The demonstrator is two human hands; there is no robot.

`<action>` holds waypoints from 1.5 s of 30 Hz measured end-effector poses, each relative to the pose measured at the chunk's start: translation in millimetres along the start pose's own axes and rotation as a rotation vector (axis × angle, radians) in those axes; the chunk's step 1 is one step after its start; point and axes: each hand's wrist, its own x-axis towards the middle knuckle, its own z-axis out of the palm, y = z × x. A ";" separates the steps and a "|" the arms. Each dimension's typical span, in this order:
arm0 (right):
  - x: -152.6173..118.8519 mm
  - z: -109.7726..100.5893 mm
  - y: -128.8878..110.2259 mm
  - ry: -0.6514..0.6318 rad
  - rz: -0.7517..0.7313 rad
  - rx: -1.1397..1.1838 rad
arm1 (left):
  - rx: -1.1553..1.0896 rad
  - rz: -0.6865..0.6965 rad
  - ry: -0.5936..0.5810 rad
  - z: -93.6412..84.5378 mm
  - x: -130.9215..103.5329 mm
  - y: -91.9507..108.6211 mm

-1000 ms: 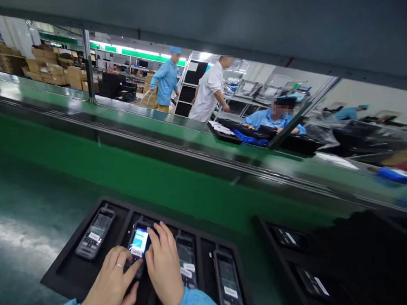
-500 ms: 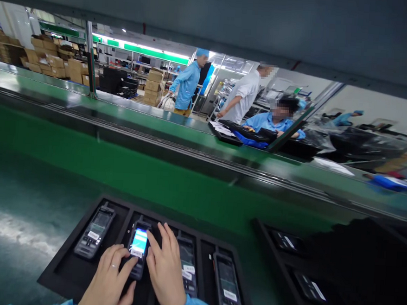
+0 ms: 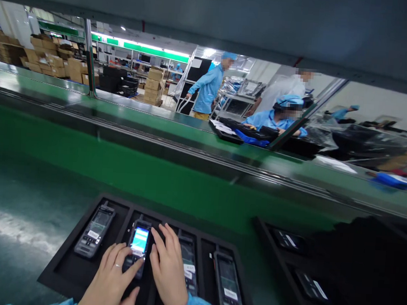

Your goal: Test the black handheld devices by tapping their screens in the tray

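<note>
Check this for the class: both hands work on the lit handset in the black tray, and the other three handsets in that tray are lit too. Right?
Not quite. The head view shows both hands, left hand and right hand, at the lit handset in the tray, but the other three handsets are dark.

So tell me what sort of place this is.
Most likely an electronics assembly line in a factory: a green conveyor runs past, handsets sit in a black slotted tray, workers in blue smocks stand beyond, and cartons are stacked behind.
</note>
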 end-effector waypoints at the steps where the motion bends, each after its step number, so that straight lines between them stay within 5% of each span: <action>1: 0.0 0.2 -0.2 0.004 0.001 0.002 | 0.014 0.006 0.003 0.9 -0.1 0.0; 45: -0.8 3.6 -1.0 -0.033 0.024 0.048 | -0.003 0.010 -0.029 -2.8 -1.6 0.1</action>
